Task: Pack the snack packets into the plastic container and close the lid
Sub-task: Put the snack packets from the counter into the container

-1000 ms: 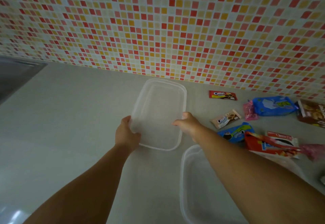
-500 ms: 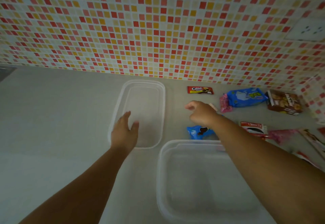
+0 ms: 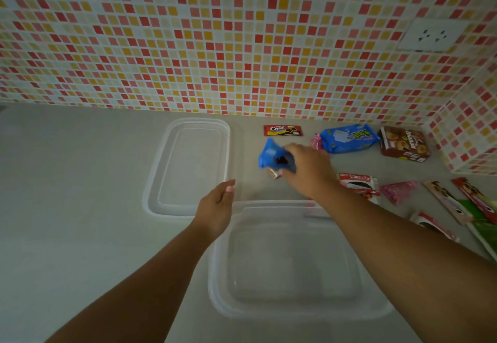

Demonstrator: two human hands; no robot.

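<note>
Holding a blue packet (image 3: 274, 155) pinched in right hand (image 3: 309, 170); left hand (image 3: 217, 205) open, empty, beside container (image 3: 223, 289). Packet looks light, crinkly, slippery; grip mid-body, gently.

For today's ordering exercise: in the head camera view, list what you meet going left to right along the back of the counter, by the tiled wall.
Clear lid → red cookie packet → small pink packet → large blue packet → brown box.
</note>
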